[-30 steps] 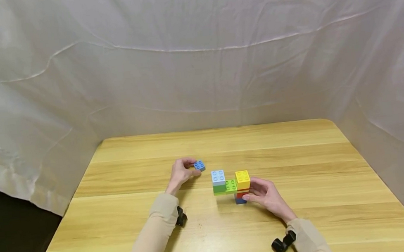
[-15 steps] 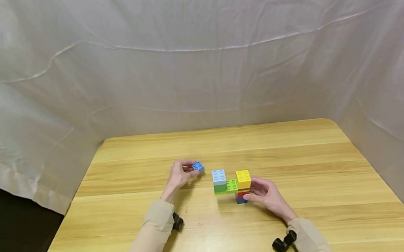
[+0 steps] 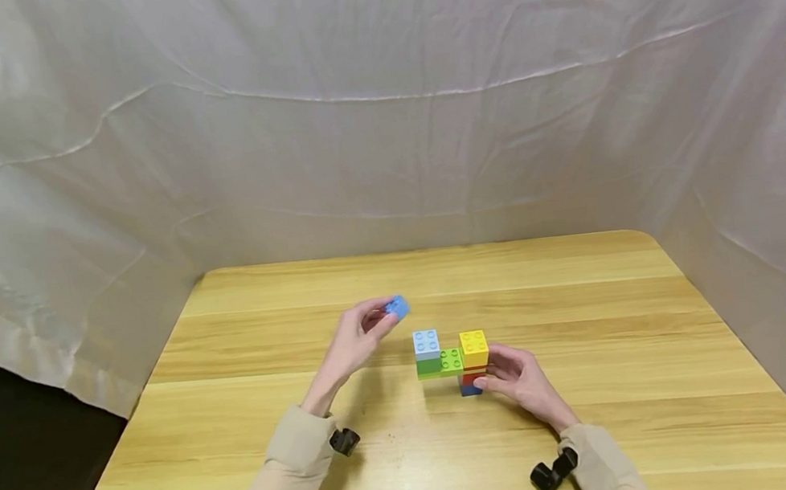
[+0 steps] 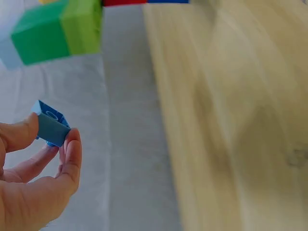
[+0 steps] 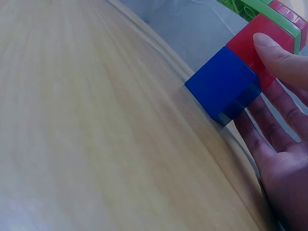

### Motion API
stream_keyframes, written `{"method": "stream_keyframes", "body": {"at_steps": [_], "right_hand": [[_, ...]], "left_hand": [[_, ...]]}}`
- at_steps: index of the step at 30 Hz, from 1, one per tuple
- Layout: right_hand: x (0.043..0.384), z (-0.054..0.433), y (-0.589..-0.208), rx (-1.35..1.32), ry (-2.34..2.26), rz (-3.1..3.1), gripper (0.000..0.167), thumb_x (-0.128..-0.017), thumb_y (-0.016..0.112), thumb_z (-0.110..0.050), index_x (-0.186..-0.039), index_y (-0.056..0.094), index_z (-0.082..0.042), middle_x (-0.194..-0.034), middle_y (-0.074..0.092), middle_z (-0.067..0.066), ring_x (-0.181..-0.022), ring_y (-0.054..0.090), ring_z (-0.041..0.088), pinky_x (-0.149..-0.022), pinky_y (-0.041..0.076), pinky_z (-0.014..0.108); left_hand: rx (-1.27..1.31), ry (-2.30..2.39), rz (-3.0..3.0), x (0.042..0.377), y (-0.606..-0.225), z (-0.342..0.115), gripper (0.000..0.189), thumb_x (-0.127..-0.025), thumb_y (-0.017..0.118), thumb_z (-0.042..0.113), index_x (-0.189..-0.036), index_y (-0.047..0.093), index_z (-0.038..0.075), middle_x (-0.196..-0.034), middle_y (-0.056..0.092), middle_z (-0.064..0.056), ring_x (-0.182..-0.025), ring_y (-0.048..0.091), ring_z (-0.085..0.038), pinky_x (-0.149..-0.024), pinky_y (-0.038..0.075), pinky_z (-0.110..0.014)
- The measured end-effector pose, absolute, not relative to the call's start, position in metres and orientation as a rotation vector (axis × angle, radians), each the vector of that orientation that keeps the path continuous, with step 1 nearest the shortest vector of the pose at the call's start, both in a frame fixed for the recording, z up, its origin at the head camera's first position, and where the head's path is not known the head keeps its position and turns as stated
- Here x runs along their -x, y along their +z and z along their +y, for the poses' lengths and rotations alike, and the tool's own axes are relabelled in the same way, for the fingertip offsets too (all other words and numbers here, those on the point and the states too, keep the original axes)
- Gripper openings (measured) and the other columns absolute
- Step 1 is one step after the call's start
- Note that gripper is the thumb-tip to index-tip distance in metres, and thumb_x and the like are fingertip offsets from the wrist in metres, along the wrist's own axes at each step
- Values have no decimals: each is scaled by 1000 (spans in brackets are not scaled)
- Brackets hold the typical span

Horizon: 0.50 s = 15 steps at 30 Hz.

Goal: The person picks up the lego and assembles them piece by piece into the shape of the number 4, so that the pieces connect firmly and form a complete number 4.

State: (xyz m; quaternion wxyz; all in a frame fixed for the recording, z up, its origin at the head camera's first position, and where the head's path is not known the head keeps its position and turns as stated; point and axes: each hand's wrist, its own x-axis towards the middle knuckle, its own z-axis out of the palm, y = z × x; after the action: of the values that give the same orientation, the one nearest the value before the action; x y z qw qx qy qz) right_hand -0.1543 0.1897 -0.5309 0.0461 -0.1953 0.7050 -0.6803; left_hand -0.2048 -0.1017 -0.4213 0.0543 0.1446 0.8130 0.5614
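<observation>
My left hand (image 3: 353,345) pinches a small blue toy brick (image 3: 397,307) between thumb and fingers, tilted and raised above the table. In the left wrist view the blue brick (image 4: 53,126) shows its hollow underside. Just right of it stands a built structure: a dark blue brick (image 5: 224,84) at the bottom, a red brick (image 5: 260,43) on it, a lime green piece (image 3: 451,360) reaching out leftward, and a yellow brick (image 3: 473,346) on top. On the lime piece's left end sit a green brick (image 3: 429,366) and a light blue brick (image 3: 425,344). My right hand (image 3: 523,384) grips the column at the red brick.
The wooden table (image 3: 634,314) carries the structure near its middle. Pale cloth (image 3: 426,152) hangs behind the table and along both sides. A small black camera sits on each wrist, the right one (image 3: 553,472) low over the tabletop.
My left hand has lifted the blue brick off the table, moved it slightly right and tilted it. The right hand and the structure have stayed in place.
</observation>
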Motion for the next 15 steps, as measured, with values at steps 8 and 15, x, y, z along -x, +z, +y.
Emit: {"method": "stream_keyframes", "body": {"at_steps": [8, 15], "right_hand": [[155, 189, -532, 628, -2119, 2110, 53, -87, 73, 1, -135, 52, 12, -126, 68, -16, -117, 64, 1, -101, 52, 17], [156, 190, -534, 643, -2127, 2090, 53, -89, 72, 2, -137, 51, 12, -126, 68, -15, -117, 65, 2, -101, 53, 18]], "left_hand": [[-723, 1703, 2531, 187, -394, -84, 40, -98, 66, 16, -133, 60, -2, -124, 66, -19, -111, 67, -30, -102, 56, -39], [-1053, 1545, 2581, 179, -388, -65, 35, -92, 75, 15, -123, 69, 1, -118, 71, -14, -103, 72, -27, -94, 60, -38]]}}
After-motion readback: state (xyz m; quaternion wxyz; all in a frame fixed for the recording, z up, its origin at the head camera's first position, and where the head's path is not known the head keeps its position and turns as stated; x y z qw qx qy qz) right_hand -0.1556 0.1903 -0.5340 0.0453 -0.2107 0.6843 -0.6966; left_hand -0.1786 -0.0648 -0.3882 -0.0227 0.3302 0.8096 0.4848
